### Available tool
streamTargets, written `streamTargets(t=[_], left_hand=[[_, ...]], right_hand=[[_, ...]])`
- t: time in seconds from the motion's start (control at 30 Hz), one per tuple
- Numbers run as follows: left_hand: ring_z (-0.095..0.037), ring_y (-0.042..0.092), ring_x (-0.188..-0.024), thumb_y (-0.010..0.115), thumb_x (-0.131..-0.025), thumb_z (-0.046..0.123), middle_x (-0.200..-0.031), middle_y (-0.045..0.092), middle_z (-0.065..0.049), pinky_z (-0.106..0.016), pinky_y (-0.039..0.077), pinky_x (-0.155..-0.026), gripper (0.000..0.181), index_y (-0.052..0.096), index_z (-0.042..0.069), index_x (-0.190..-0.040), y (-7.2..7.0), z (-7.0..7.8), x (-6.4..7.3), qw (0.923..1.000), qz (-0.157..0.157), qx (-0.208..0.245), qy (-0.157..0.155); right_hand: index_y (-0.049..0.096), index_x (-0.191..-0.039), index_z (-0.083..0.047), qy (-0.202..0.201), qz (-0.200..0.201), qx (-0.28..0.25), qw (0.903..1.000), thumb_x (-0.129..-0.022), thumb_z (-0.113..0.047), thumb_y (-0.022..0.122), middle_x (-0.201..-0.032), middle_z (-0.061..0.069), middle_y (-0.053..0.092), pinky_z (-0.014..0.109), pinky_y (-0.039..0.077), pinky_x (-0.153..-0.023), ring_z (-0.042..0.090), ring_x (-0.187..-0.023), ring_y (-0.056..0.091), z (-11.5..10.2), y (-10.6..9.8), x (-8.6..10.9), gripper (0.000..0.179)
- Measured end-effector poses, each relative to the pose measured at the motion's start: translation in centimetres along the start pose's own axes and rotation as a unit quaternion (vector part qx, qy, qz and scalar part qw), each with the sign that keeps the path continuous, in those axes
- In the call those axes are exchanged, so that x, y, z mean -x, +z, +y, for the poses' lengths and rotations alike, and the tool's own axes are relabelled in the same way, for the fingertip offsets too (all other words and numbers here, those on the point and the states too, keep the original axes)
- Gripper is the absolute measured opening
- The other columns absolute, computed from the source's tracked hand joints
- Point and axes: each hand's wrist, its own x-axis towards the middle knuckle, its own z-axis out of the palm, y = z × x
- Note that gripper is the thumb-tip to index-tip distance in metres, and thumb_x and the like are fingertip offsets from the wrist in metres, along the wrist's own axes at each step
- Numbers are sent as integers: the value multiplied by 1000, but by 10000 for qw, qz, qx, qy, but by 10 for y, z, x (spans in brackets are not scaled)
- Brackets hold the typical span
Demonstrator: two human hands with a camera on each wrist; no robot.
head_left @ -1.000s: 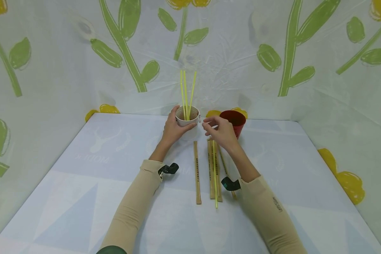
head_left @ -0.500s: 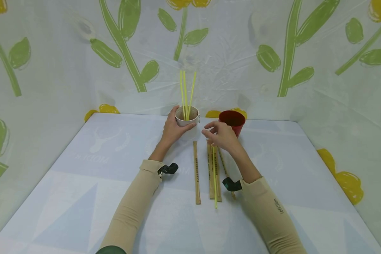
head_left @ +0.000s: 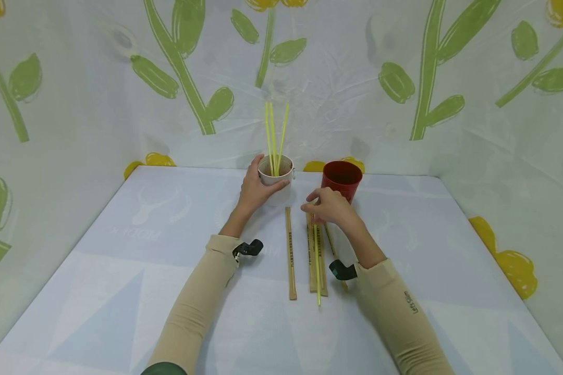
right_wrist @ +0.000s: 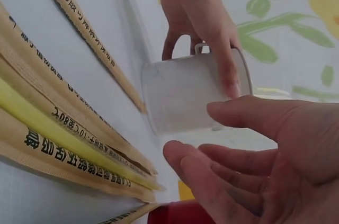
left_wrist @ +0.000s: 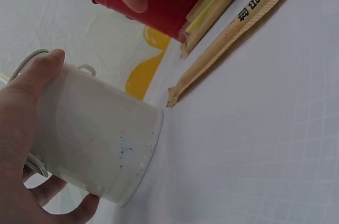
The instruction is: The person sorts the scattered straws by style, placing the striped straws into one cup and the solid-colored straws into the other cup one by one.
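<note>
My left hand (head_left: 254, 190) grips a small white bucket (left_wrist: 100, 134) by its side, thumb toward the front. Three yellow drinking straws (head_left: 273, 135) stand up out of the bucket. My right hand (head_left: 333, 207) is over the top ends of several paper-wrapped straws (head_left: 311, 260), its thumb and fingers apart in the right wrist view with nothing between them. A bare yellow straw (head_left: 318, 271) lies on top of these wrappers, its upper end hidden under the right hand.
Just behind my right hand stands a red bucket (head_left: 352, 191). One wrapped straw (head_left: 290, 255) lies apart, left of the pile. A patterned cloth (head_left: 131, 312) covers the table, and a flower-printed sheet (head_left: 338, 104) hangs behind its far edge.
My right hand has come down and toward me, from beside the white bucket to over the straws' top ends. The left hand keeps its grip on the bucket.
</note>
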Motion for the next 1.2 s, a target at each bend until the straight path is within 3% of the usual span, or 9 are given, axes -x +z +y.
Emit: streamTargets(t=[0.23,0.83,1.2], left_hand=[[-31,47,-132,82,-75,48,-147,44,-13,-53,44,-104,100,27,17,-152,1,0,0,10000,12,-2,2],[-33,48,-131,82,-75,48,-146,44,-13,-55,43,-103,99,28,17,-152,1,-1,0,10000,60,-19,-9],[-32,48,-132,82,-75,48,-146,44,-13,-54,43,-103,99,28,17,-152,0,0,1,10000,24,-13,7]], right_hand=[[62,-128,-7,249,-92,328,9991,-92,-31,67,-86,13,73,29,57,-72,26,-74,70,2,1,3,44],[64,-121,-3,823,-135,361,9959,-88,-18,72,-97,14,70,25,58,-67,19,-67,70,8,15,-8,37],[65,-112,-2,461,291,857,9948,-84,-18,76,-97,13,68,21,51,-54,17,-62,66,6,27,-5,34]])
